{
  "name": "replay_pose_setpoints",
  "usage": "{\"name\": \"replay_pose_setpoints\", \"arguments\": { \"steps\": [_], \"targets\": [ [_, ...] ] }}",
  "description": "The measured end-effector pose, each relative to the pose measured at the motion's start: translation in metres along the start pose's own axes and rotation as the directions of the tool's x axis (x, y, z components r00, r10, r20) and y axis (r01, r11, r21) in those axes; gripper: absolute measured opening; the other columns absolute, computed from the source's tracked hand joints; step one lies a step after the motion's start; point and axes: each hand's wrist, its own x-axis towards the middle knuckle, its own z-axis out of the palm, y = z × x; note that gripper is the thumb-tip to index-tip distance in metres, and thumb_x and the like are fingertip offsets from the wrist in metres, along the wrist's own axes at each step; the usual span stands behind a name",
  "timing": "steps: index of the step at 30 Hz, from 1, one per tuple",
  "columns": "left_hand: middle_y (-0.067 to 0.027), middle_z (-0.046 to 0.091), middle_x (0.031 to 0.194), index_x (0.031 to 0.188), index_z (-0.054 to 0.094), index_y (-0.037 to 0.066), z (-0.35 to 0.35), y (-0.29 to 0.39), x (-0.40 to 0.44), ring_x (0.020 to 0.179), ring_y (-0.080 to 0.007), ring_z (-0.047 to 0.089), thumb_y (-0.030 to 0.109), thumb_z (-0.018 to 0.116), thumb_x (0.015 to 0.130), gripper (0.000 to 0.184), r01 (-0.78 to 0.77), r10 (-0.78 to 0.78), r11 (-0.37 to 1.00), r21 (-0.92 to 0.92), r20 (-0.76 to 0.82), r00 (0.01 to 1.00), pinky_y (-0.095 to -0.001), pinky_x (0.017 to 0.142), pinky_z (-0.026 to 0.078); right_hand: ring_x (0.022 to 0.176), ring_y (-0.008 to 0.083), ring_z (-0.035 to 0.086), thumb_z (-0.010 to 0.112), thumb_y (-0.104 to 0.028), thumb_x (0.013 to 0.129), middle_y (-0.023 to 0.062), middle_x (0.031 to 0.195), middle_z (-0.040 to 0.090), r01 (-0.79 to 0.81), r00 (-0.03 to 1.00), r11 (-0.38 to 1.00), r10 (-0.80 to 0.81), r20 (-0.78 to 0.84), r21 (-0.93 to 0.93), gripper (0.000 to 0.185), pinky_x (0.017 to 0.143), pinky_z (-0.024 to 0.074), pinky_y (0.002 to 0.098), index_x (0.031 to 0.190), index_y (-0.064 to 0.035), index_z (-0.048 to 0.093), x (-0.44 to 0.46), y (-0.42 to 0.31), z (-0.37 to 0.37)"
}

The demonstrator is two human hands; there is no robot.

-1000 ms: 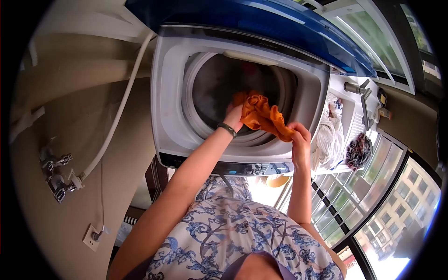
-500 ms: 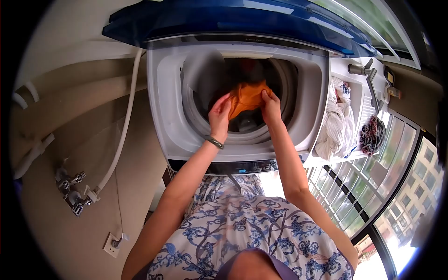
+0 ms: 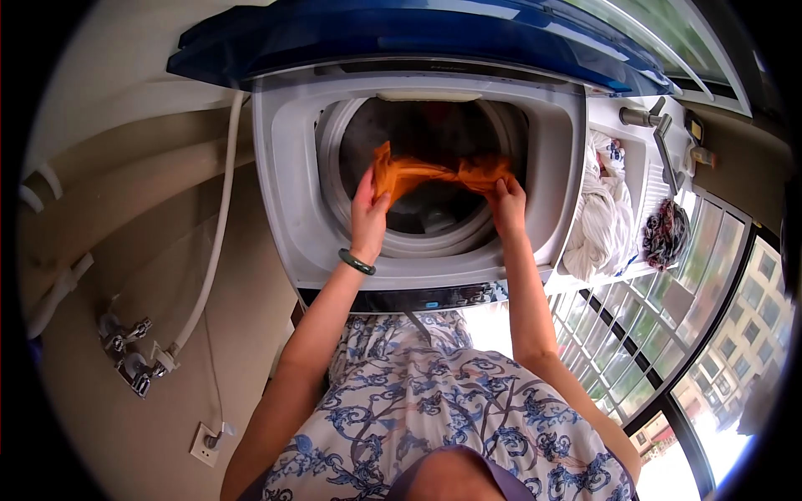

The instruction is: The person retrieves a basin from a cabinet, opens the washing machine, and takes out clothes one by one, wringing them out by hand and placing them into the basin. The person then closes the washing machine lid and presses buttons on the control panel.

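An orange cloth [image 3: 426, 171] is stretched sideways over the open drum [image 3: 418, 221] of a top-loading washing machine [image 3: 288, 217]. Its left end is gripped by my left hand [image 3: 368, 209], which has a dark green bangle at the wrist. My right hand [image 3: 506, 203] pinches the right end, where the fabric is bunched. Both hands are above the drum's opening. Part of the drum's inside is dark, and something reddish at its back is too dim to make out.
The blue lid [image 3: 418, 37] stands raised behind the drum. At right, a sink [image 3: 637, 179] holds white laundry [image 3: 603, 221], with a dark patterned bundle [image 3: 666, 234] beside it and a faucet [image 3: 660, 134] above. A pale hose [image 3: 219, 225] runs down to taps [image 3: 125, 342] at left.
My hands have moved apart, my left hand to the left and my right hand slightly right. The orange cloth, bunched between them before, is now stretched out wide.
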Motion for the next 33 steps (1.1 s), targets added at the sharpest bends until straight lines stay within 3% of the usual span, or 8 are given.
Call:
{"name": "replay_pose_setpoints", "arguments": {
  "steps": [2,4,8,14,20,24,31,33],
  "targets": [
    [-0.0118,0.046,0.135,0.139,0.037,0.006,0.014,0.002,-0.011,0.127,-0.0187,0.043,-0.009,0.041,0.089,0.053,-0.089,0.084,0.996,0.029,0.144,0.986,-0.0276,0.106,0.031,0.103,0.0244,0.058,0.049,-0.022,0.097,0.0126,0.112,0.059,0.028,0.999,0.973,-0.023,0.027,-0.227,0.035,0.091,0.0472,0.0379,0.121,0.0034,0.051,0.004,0.006,-0.003],
    [-0.0136,0.051,0.131,0.135,0.044,0.006,0.027,0.002,-0.02,0.12,-0.023,0.049,-0.012,0.04,0.086,0.053,-0.171,0.129,0.972,0.163,0.243,0.961,-0.0286,0.102,0.036,0.105,0.0249,0.059,0.053,-0.035,0.094,0.0147,0.116,0.06,0.232,0.951,0.336,-0.276,0.14,-0.913,0.049,0.089,0.0471,0.0359,0.122,0.0057,0.051,0.002,0.006,0.003],
    [-0.0132,0.06,0.113,0.122,0.06,0.012,0.048,-0.003,-0.037,0.1,-0.026,0.054,-0.015,0.047,0.077,0.055,-0.48,0.223,0.703,0.525,0.478,0.85,-0.0323,0.093,0.043,0.105,0.0236,0.059,0.052,-0.044,0.092,0.0147,0.12,0.058,-0.464,0.836,0.884,0.456,0.306,-0.05,0.059,0.087,0.0482,0.0383,0.124,0.0055,0.05,-0.034,-0.048,0.048],
    [-0.0144,0.06,0.113,0.122,0.058,0.008,0.048,-0.019,-0.061,0.101,-0.0259,0.054,-0.014,0.051,0.077,0.051,-0.58,0.233,0.554,0.597,0.558,0.797,-0.0346,0.093,0.044,0.101,0.0258,0.06,0.047,-0.023,0.093,0.0176,0.11,0.057,-0.457,0.834,0.888,0.407,0.374,0.052,0.037,0.092,0.0494,0.039,0.114,0.0075,0.051,-0.029,-0.021,0.033],
    [-0.0135,0.058,0.108,0.117,0.047,0.004,0.038,-0.02,-0.065,0.1,-0.0206,0.056,0.012,0.053,0.092,0.028,-0.267,0.065,0.856,0.443,0.421,0.905,-0.0313,0.089,0.046,0.099,0.0276,0.061,0.053,-0.009,0.085,0.0183,0.109,0.059,-0.617,0.771,0.703,0.452,0.448,0.353,0.031,0.084,0.0545,0.0356,0.113,0.005,0.05,-0.069,-0.061,0.047],
    [-0.0112,0.054,0.118,0.129,0.042,0.007,0.036,-0.036,-0.03,0.107,-0.0207,0.054,0.06,0.04,0.092,0.064,0.577,-0.549,0.815,-0.06,0.241,0.8,-0.0376,0.093,0.044,0.091,0.0203,0.064,0.061,-0.008,0.08,0.0131,0.1,0.061,-0.467,0.748,0.883,0.37,0.551,0.043,0.029,0.082,0.0544,0.0294,0.107,0.0009,0.054,-0.085,-0.078,0.052],
    [-0.0138,0.061,0.113,0.119,0.054,0.003,0.053,-0.045,0.052,0.104,-0.0225,0.059,0.045,0.047,0.093,0.049,0.781,-0.622,0.587,-0.215,0.498,0.605,-0.0402,0.091,0.047,0.065,0.011,0.058,0.063,-0.026,0.084,0.0059,0.08,0.065,0.364,0.138,0.711,0.598,0.79,-0.602,0.031,0.062,0.0473,0.0249,0.104,-0.0026,0.064,-0.123,-0.087,0.078],
    [-0.0112,0.065,0.104,0.111,0.057,0.0,0.054,-0.066,0.058,0.096,-0.0231,0.063,0.029,0.048,0.092,0.036,0.689,-0.615,0.704,-0.174,0.338,0.713,-0.0383,0.088,0.05,0.069,0.0131,0.061,0.061,-0.03,0.085,0.0067,0.082,0.067,0.438,0.297,0.635,0.566,0.769,-0.637,0.032,0.066,0.048,0.0267,0.102,-0.0033,0.066,-0.104,-0.072,0.057]
  ]
}}
